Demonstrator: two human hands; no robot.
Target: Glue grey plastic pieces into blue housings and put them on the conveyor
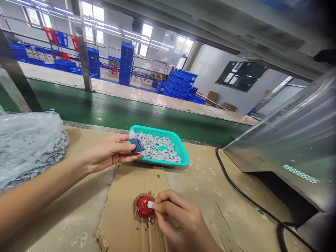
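Note:
My left hand grips a dark blue plastic piece between thumb and fingers, over the near left edge of a turquoise basket. Many small light-grey plastic pieces lie in that basket. Lower down, my right hand pinches a small white piece between thumb and forefinger. The white piece is over a small red dish, whose surface looks shiny and wet. I cannot tell whether it touches the dish.
A wet stain surrounds the dish on the cardboard. At the left lies a clear plastic bag of grey parts. Behind runs a green conveyor belt. A metal machine housing and black cable are at the right.

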